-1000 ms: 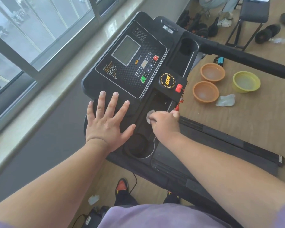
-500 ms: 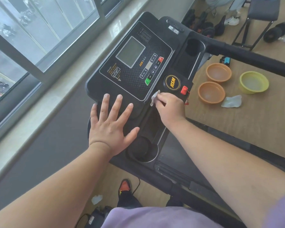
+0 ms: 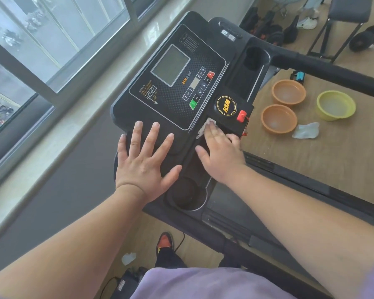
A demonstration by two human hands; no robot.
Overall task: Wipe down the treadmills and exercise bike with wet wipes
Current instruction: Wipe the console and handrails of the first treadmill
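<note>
The right hand [image 3: 221, 154] presses a crumpled white wet wipe [image 3: 206, 126] under straight fingers onto the black treadmill console [image 3: 181, 50]; the left hand [image 3: 144, 160] rests flat, fingers spread.

Window [image 3: 52, 35] left; wood floor [image 3: 333, 165]

treadmill console [image 3: 173, 91]: black, grey screen, green and red buttons, round yellow-lettered badge, centre of scene. wet wipe [image 3: 204, 127]: white, crumpled, lying on console just below badge, partly covered.
</note>
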